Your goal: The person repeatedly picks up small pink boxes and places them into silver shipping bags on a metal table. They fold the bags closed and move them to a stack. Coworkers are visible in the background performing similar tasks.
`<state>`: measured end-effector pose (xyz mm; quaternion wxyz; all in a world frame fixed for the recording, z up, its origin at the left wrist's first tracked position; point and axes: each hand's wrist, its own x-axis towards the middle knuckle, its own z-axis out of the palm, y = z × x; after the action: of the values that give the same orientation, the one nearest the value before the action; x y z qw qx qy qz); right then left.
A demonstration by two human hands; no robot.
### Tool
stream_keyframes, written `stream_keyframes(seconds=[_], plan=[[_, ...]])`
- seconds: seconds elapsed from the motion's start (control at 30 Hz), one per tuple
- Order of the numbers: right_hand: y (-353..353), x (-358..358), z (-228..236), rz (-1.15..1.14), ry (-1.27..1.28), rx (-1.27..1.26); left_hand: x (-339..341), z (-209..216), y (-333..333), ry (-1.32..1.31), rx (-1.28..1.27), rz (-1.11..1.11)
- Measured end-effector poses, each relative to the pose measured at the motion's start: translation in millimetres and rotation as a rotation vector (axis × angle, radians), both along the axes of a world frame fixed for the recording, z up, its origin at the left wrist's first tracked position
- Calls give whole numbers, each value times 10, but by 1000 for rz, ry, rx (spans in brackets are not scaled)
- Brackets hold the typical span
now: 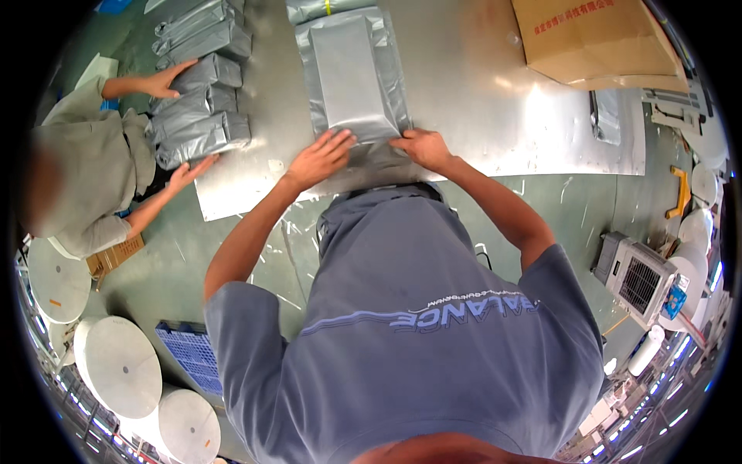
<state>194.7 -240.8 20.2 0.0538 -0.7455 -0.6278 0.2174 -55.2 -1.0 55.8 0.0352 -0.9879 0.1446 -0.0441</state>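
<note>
A silver-grey plastic bag [352, 73] with a block-shaped bulge lies on the metal table, right in front of me. My left hand [323, 158] rests at its near left corner, fingers stretched out over the edge of the plastic. At the near right corner, my right hand [423, 148] has its fingers closed on the bag's loose edge. Slack film hangs toward me between the two hands. Just beyond lies another grey package [328, 9] with a yellow strip, cut off by the top of the view.
The metal tabletop [267, 93] carries a row of grey packages [202, 133] at left, touched by a co-worker's hands [171, 80]. A large cardboard box [599, 46] stands at the far right, near a flat grey bag [609, 116]. White rolls [120, 367] and a blue pallet [189, 356] are behind me.
</note>
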Motion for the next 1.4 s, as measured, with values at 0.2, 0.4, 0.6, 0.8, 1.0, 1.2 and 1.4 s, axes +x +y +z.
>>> stream_keyframes(seconds=[0.2, 0.4, 0.6, 0.8, 1.0, 1.2, 1.4], plan=[[22, 150, 71, -402, 805, 338, -107, -187, 78, 150, -901, 253], [599, -17, 66, -963, 1170, 333, 155, -654, 53, -80, -2043, 1165], [795, -177, -448, -890, 560, 311, 392, -885, -86, -375, -1457, 1267], [1243, -283, -78, -316, 425, 112, 228, -350, 980, 114, -1563, 1351], [1706, 45, 327, -256, 680, 180, -627, 588, 2372, -35, -314, 940], [2306, 2147, 9, -453, 205, 383, -1044, 240, 3120, 46, 267, 1208], [3660, 5357, 558, -547, -599, 285, 276, 493, 1919, -79, -452, 1095]])
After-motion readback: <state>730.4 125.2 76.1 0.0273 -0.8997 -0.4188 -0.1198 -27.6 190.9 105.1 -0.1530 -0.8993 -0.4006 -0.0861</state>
